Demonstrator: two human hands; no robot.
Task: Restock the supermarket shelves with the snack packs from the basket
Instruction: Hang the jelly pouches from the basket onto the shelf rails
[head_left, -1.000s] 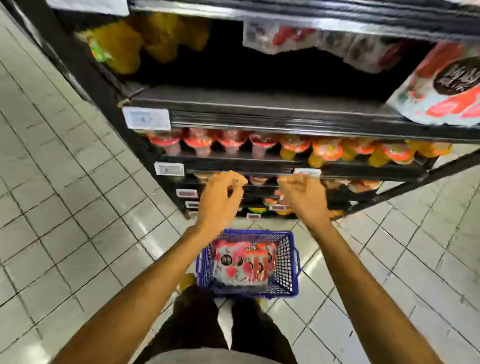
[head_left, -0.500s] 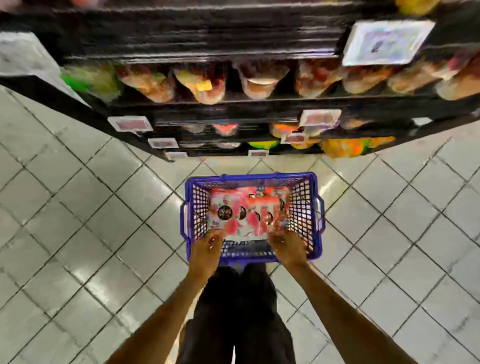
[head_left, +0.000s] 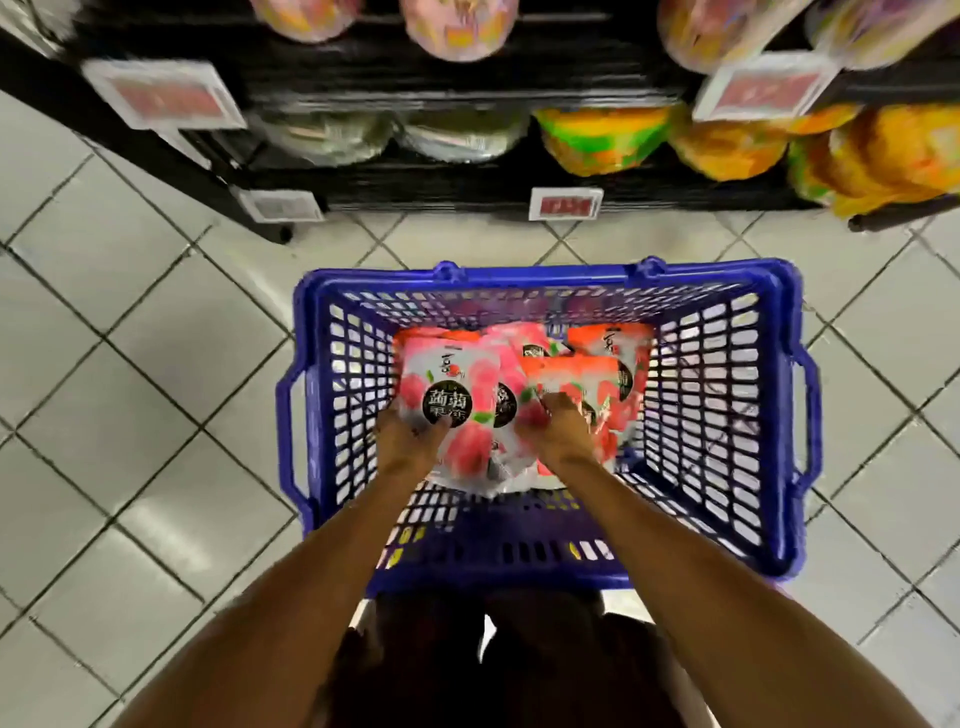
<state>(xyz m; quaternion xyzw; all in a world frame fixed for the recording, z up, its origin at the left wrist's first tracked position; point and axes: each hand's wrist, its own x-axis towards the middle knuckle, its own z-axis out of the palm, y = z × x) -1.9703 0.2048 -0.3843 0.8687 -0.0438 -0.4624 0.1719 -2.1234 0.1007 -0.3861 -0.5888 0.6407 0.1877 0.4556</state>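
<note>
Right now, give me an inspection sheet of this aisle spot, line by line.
Surface: pale tiled floor; the blue basket stands on it in front of the shelves.
Job's things: pink and orange snack packs piled in the basket; the black shelves hold other bagged goods.
Clutter: nothing seen.
Hands: left hand grips the nearest pack's left edge, thumb by its dark round label; right hand grips the packs beside it; both are inside the basket.
Cables: nothing seen.
Surroundings: price tags on the shelf edges; the person's dark trousers at the bottom; shelf goods blurred.
</note>
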